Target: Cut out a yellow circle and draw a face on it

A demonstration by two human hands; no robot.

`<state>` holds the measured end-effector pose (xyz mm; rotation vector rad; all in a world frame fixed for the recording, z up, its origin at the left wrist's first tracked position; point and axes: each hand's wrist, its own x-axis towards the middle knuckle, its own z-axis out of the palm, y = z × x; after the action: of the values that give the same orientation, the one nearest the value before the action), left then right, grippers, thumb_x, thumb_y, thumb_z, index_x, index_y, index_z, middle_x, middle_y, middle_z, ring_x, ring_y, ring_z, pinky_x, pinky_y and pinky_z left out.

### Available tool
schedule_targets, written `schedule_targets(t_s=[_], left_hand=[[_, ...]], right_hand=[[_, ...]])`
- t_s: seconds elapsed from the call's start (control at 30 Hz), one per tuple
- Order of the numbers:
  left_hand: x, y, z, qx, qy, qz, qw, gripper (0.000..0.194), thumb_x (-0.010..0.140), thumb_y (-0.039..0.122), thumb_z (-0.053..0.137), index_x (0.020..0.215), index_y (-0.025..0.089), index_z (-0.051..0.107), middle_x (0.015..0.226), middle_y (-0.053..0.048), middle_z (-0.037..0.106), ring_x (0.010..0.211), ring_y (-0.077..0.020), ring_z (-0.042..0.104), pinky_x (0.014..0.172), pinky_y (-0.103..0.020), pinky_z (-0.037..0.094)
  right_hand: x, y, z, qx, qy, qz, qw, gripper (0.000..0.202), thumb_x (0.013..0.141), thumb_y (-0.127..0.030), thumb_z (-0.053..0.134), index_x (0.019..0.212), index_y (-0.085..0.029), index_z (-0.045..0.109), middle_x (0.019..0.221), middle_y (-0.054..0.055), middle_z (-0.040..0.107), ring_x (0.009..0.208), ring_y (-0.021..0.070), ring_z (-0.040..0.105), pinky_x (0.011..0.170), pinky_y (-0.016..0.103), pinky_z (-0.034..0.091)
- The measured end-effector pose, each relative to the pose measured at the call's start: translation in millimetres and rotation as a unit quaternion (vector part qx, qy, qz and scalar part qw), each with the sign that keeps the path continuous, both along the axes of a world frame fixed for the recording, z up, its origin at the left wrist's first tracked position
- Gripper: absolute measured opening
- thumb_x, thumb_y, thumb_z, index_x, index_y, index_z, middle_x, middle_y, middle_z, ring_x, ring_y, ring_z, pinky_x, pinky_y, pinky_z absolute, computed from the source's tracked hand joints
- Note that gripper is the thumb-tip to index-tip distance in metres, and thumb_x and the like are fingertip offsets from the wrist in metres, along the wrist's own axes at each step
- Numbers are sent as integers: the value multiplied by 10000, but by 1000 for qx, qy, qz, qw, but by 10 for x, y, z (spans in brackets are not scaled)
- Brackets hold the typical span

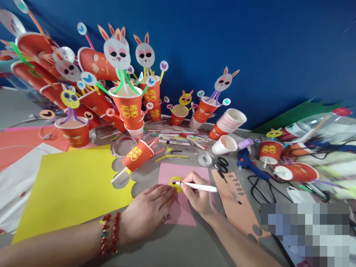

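Observation:
A small yellow paper circle [175, 179] with a dark eye mark lies on a pink sheet [180, 215]. My right hand [198, 193] is closed around a white marker [204, 187], whose dark tip touches the circle. My left hand [151, 207] lies flat on the pink sheet, palm down, its fingers stretched out and fingertips against the circle's lower left edge. Left of it is a large yellow sheet [78, 185] with round cut-outs along its right side. An orange sheet [236, 207] with holes lies to the right of my right hand.
Red paper cups with rabbit faces, like this one [127, 107], stand along the blue wall. A tipped cup [137, 155], tape roll [204, 159], black scissors [221, 165] and blue glue gun [250, 165] with a cable lie beyond my hands. Stacked cups [230, 122] stand behind.

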<state>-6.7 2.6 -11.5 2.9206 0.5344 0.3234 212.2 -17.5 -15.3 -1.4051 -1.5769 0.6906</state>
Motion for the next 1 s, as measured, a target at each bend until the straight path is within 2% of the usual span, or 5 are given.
schedule_targets(t_s=[0.17, 0.33, 1.0], left_hand=[[-2, 3, -17, -10, 4, -3, 1000, 443, 1006, 328, 507, 1387, 101, 526, 1455, -102, 562, 1333, -268, 506, 1133, -406, 408], [14, 13, -16, -17, 4, -4, 1000, 459, 991, 317, 536, 1393, 96, 517, 1454, -104, 563, 1335, -266, 503, 1140, -401, 399], [9, 4, -33, -17, 2, 5, 1000, 430, 990, 319, 542, 1373, 122, 538, 1446, -93, 570, 1335, -254, 496, 1149, -388, 381]], right_hand=[[16, -8, -50, 4, -1, -29, 1000, 203, 926, -236, 557, 730, -219, 506, 622, -35, 532, 535, 126, 496, 504, 230, 378], [29, -2, -75, -3, -5, -24, 1000, 213, 919, -228, 558, 714, -217, 499, 617, -35, 532, 531, 125, 491, 505, 233, 371], [-18, 24, 17, -5, -5, -18, 1000, 216, 893, -223, 558, 692, -223, 478, 573, -58, 486, 478, 107, 439, 469, 221, 337]])
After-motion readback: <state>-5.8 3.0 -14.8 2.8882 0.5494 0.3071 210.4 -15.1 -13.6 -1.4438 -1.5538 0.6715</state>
